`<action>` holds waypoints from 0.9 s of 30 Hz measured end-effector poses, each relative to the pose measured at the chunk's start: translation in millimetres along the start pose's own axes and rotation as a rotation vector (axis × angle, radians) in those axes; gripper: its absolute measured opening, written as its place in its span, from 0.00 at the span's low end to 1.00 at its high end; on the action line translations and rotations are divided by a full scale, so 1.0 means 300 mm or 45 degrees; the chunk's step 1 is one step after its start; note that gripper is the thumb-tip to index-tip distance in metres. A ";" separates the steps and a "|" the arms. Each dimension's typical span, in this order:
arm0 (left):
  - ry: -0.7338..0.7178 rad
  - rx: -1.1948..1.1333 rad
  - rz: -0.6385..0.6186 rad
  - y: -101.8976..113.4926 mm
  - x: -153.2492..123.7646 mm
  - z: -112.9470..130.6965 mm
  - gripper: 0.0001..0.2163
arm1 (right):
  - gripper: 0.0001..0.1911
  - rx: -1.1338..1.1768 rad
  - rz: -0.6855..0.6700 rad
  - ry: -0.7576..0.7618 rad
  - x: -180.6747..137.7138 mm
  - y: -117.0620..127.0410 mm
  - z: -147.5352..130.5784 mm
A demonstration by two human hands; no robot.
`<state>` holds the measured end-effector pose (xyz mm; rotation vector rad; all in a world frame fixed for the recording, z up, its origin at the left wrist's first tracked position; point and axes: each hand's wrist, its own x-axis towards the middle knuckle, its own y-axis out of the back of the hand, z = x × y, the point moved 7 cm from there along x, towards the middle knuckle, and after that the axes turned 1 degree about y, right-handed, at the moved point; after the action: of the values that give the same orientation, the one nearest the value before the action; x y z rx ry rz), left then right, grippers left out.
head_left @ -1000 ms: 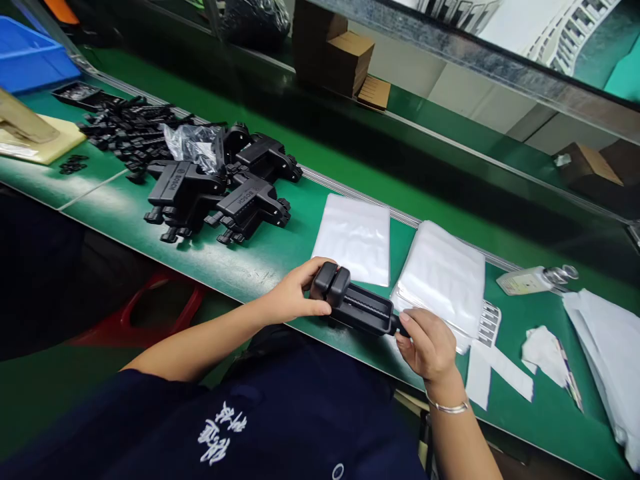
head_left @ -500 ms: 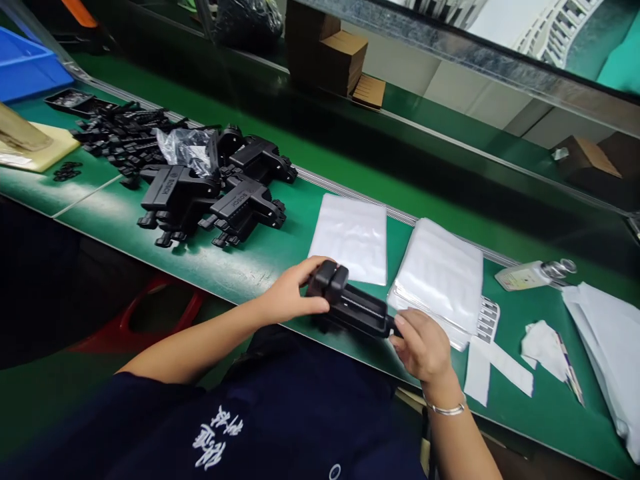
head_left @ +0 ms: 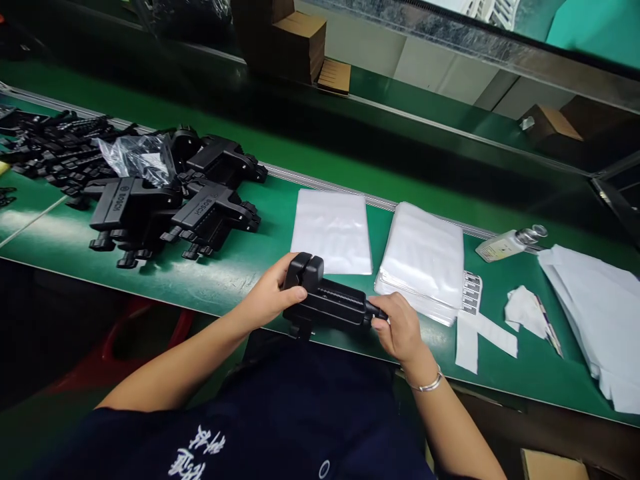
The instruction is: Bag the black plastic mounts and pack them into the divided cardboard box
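A black plastic clamp part [head_left: 327, 303] lies across the near edge of the green bench [head_left: 235, 270], held between both hands. My left hand [head_left: 270, 297] grips its blocky left end with fingers wrapped round it. At the right end, my right hand [head_left: 397, 327] is closed on the narrow tip; a bracelet sits on that wrist. Just behind the part lie a single clear plastic bag [head_left: 333, 230] and a stack of clear bags [head_left: 423, 257].
A heap of black clamp parts [head_left: 170, 200] and small black pieces [head_left: 55, 147] lies at the left with a crumpled bag [head_left: 133, 157]. To the right are a label strip [head_left: 470, 293], white paper [head_left: 595, 313] and a small bottle [head_left: 507, 243]. Cardboard boxes [head_left: 295, 43] stand behind.
The view has swung right and down, so everything has slid left in the picture. Both hands keep their hold on the black part, which now sits a little closer to the bench edge.
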<state>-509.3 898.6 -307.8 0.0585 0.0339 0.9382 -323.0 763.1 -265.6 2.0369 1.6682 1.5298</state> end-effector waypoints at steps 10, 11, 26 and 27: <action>-0.520 0.604 -0.146 -0.050 -0.052 0.121 0.24 | 0.20 1.340 -0.090 -1.484 -0.107 -0.164 0.174; -0.404 0.553 -0.085 -0.038 -0.037 0.099 0.25 | 0.22 1.352 -0.071 -1.470 -0.107 -0.161 0.181; -0.022 -0.063 0.219 -0.039 0.070 -0.050 0.26 | 0.13 0.806 0.490 -1.057 -0.102 -0.137 0.276; -0.045 -0.029 0.205 -0.042 0.071 -0.040 0.27 | 0.13 0.819 0.521 -1.070 -0.101 -0.141 0.285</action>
<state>-487.3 908.8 -320.7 0.0571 -0.0149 1.0981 -287.0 797.6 -352.1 2.8542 1.5044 -0.0002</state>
